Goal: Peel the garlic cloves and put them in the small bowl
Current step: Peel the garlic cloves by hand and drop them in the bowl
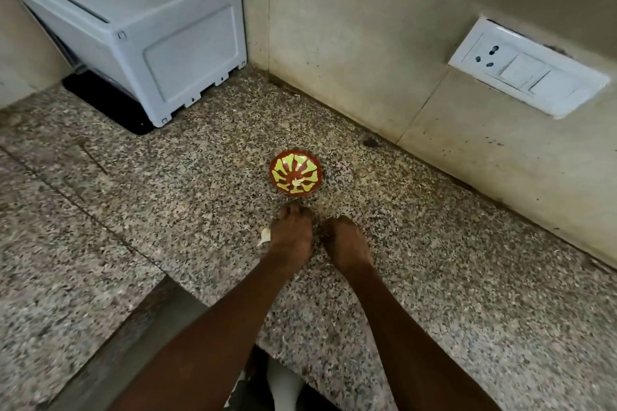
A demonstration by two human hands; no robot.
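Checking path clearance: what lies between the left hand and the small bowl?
In the head view, only bare speckled countertop lies between the left hand and the small bowl.

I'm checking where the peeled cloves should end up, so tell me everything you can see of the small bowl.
The small bowl is round and shallow, dark red-brown with a glossy finish and a yellow-green pattern radiating from its centre. It sits upright on the speckled granite counter, near the tiled wall and just beyond both hands. A small pale bit lies near its inner bottom, possibly a garlic clove, though too small to tell. The left hand is close to its near rim; whether they touch is unclear. The right hand stays apart from it.
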